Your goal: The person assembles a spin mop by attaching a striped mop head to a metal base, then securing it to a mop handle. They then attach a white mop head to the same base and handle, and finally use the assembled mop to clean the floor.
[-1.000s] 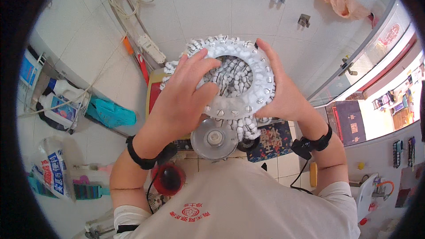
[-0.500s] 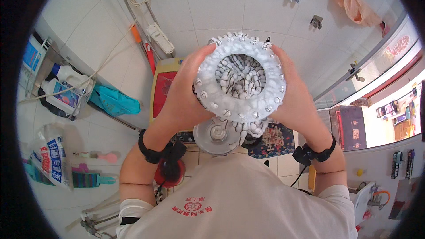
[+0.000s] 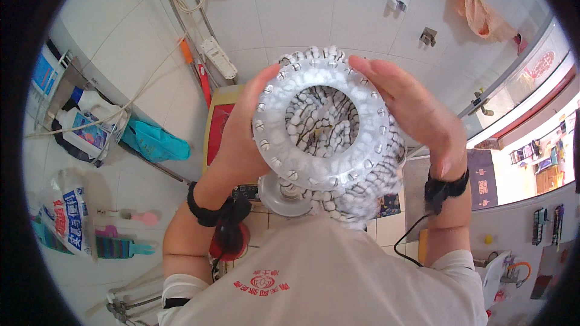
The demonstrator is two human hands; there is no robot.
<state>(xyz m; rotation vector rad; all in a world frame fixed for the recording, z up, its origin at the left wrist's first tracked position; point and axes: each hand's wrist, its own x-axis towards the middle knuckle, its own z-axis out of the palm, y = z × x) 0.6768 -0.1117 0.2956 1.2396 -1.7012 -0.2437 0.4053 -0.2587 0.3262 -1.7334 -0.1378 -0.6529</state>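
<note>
In front of me a round mop head (image 3: 323,175) is tilted so that its translucent plastic ring shows, with white strands and dark stripes around it and inside its central hole. My left hand (image 3: 244,124) grips the ring's left side, fingertips at its upper left edge. Along the upper right edge lies my right hand (image 3: 417,99), fingers stretched out against the strands and thumb held away from the ring. Strands hang down at the lower right. Beneath the mop head, a clear round dish (image 3: 281,199) is partly hidden.
Behind my left forearm is a yellow-edged box with a red panel (image 3: 220,124). A white power strip (image 3: 217,57) hangs on the tiled wall. At left are a teal cloth (image 3: 157,140) and a plastic bag (image 3: 67,214). A glass door (image 3: 501,96) stands at right.
The mop head has shifted slightly left and toward me, with more strands showing at lower right. My right hand has turned from gripping the right side to lying along the upper right edge.
</note>
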